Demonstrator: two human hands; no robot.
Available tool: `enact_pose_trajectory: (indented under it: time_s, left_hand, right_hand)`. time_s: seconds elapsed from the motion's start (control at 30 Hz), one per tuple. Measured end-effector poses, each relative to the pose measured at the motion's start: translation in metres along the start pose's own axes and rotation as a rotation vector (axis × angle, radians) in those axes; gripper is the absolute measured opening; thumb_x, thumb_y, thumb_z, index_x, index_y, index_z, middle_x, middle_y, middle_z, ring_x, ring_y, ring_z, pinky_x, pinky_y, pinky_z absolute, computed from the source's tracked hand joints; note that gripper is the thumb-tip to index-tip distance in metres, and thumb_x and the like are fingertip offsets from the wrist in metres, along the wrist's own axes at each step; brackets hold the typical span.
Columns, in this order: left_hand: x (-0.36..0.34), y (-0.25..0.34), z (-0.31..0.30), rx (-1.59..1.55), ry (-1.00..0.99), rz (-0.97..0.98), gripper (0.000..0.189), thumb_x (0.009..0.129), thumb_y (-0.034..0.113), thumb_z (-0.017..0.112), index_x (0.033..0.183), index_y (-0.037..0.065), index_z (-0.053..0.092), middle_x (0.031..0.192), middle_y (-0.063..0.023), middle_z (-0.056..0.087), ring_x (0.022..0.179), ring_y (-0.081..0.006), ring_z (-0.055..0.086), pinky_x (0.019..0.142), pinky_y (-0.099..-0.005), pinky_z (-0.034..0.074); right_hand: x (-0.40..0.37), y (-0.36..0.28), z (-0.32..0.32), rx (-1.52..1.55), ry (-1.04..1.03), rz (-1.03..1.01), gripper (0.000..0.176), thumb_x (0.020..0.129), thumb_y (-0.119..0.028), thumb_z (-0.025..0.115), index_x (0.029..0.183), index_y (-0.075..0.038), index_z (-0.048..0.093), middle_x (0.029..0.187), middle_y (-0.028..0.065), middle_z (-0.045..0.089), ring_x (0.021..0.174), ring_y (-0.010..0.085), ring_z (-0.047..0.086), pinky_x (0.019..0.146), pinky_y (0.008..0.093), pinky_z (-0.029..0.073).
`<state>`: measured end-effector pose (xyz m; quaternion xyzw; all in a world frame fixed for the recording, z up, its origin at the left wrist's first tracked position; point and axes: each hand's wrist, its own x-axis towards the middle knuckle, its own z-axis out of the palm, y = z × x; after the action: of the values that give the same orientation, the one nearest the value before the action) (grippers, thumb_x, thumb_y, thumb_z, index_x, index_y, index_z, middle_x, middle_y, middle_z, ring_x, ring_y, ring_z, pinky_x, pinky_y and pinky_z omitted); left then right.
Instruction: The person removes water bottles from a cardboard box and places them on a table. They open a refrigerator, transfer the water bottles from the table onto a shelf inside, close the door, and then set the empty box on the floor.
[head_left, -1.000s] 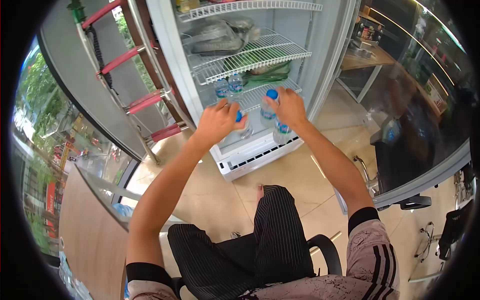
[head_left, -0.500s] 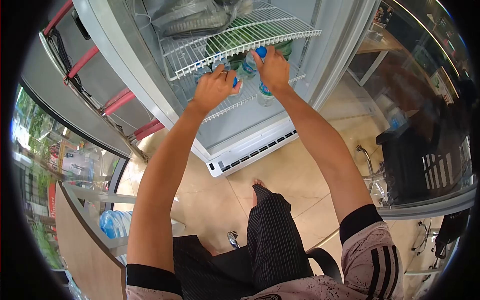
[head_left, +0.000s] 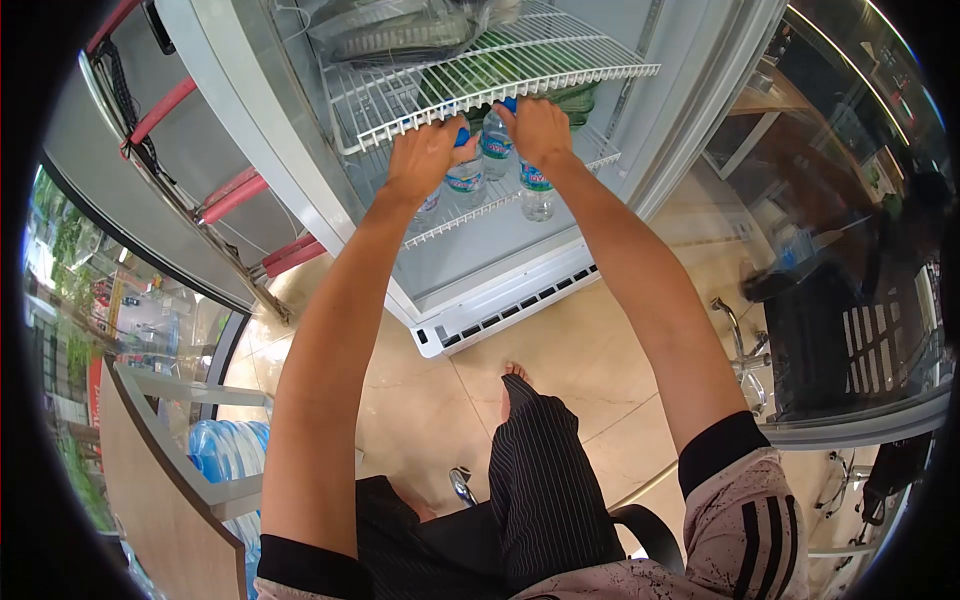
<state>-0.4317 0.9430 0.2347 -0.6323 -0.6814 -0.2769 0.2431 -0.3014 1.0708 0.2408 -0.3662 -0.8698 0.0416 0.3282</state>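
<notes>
Left grip [head_left: 422, 158]: clamped near the top of my blue-capped bottle [head_left: 464, 180], over the lower wire shelf [head_left: 446, 227].
Right grip [head_left: 542, 132]: clamped near the top of a second bottle [head_left: 497, 140], beside the first.
Front bottle [head_left: 537, 195]: just below my right hand, top hidden; I cannot tell whether I hold it.
Upper wire shelf [head_left: 590, 76]: just above, bearing a plastic-wrapped bundle [head_left: 405, 40].

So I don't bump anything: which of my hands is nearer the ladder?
Left. The ladder stands outside the fridge, to the left; your left hand, on a bottle, is on that side, while your right hand, on another bottle, is farther right.
</notes>
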Motion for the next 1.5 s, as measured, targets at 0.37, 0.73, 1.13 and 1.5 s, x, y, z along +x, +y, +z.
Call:
enact_pose_trajectory:
  time_s: [0.37, 0.73, 1.13, 1.5]
  left_hand:
    - [0.004, -0.004, 0.004, -0.022, -0.154, -0.145, 0.035, 0.081, 0.047, 0.06, 0.09, 0.013, 0.062, 0.071, -0.0127, 0.064, 0.066, -0.0326, 0.062, 0.06, -0.0424, 0.049]
    - [0.003, -0.001, -0.005, -0.054, -0.228, -0.184, 0.041, 0.081, 0.054, 0.057, 0.092, 0.014, 0.06, 0.074, -0.0117, 0.064, 0.072, -0.0304, 0.064, 0.065, -0.0415, 0.049]
    - [-0.006, -0.006, -0.007, -0.14, 0.054, -0.436, 0.072, 0.072, 0.06, 0.062, 0.094, -0.007, 0.052, 0.071, -0.0241, 0.061, 0.07, -0.0396, 0.061, 0.059, -0.0435, 0.05]
    - [-0.013, 0.004, 0.004, -0.269, 0.124, -0.49, 0.065, 0.071, 0.048, 0.073, 0.1, -0.008, 0.055, 0.072, -0.0184, 0.058, 0.068, -0.0354, 0.059, 0.062, -0.0423, 0.047]
  right_hand:
    - [0.04, 0.011, 0.036, -0.263, 0.026, -0.289, 0.039, 0.085, -0.042, 0.051, 0.11, -0.013, 0.061, 0.095, 0.0098, 0.067, 0.086, 0.0286, 0.063, 0.077, 0.0399, 0.048]
    - [0.007, 0.004, -0.009, 0.029, -0.061, 0.061, 0.039, 0.086, -0.042, 0.055, 0.082, -0.006, 0.069, 0.082, 0.0182, 0.066, 0.083, 0.0353, 0.062, 0.076, 0.0442, 0.049]
    - [-0.007, 0.012, 0.001, 0.189, 0.697, 0.323, 0.017, 0.088, -0.021, 0.053, 0.083, -0.005, 0.049, 0.065, 0.0177, 0.058, 0.065, 0.0391, 0.057, 0.058, 0.0518, 0.041]
    - [-0.011, -0.011, 0.053, 0.458, 0.61, -0.187, 0.023, 0.076, -0.017, 0.069, 0.085, 0.0, 0.056, 0.08, 0.0156, 0.061, 0.076, 0.0361, 0.056, 0.066, 0.0448, 0.042]
